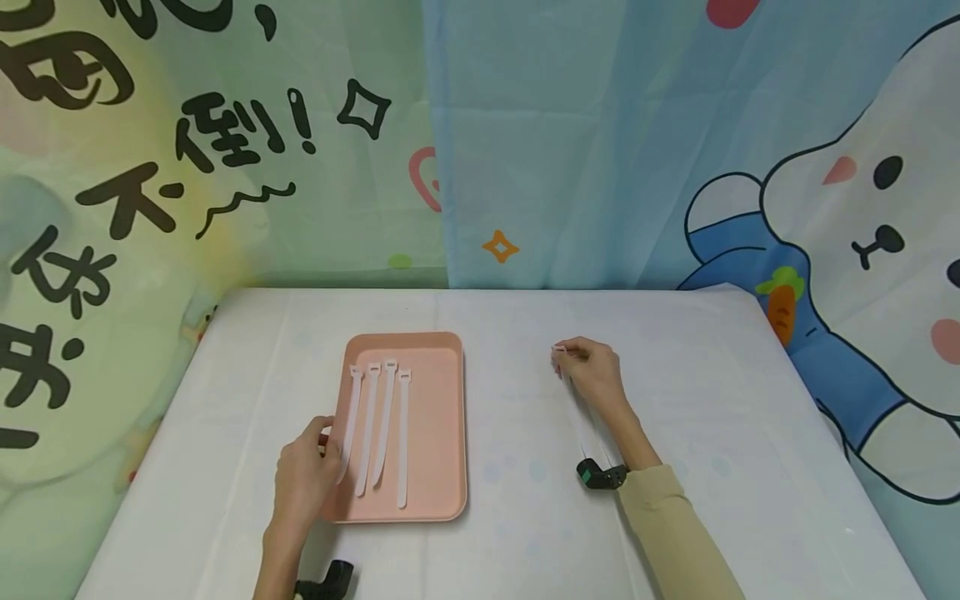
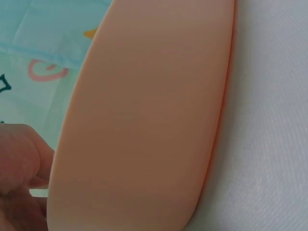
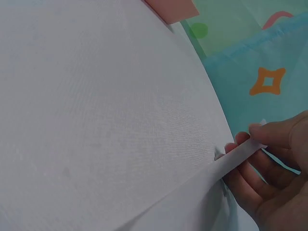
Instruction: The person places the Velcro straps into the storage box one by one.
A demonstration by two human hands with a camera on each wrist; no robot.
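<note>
A pink tray [image 1: 435,417] lies on the table with several white strap ties [image 1: 405,437] side by side in its left half, slotted heads at the far end. My left hand [image 1: 306,475] grips the tray's left edge, fingers bent at the rim; in the left wrist view the tray's outer wall [image 2: 144,110] hides the fingertips. Well to the right of the tray, my right hand [image 1: 591,372] pinches one white strap [image 3: 236,159] near its end between thumb and fingers. The strap's length hangs back toward the wrist.
A white cloth covers the table [image 1: 510,467]. Behind it hangs a printed curtain [image 1: 555,150] with a cartoon rabbit at right and dark lettering at left. Small black cameras are worn on the left wrist [image 1: 327,581] and right wrist [image 1: 600,475].
</note>
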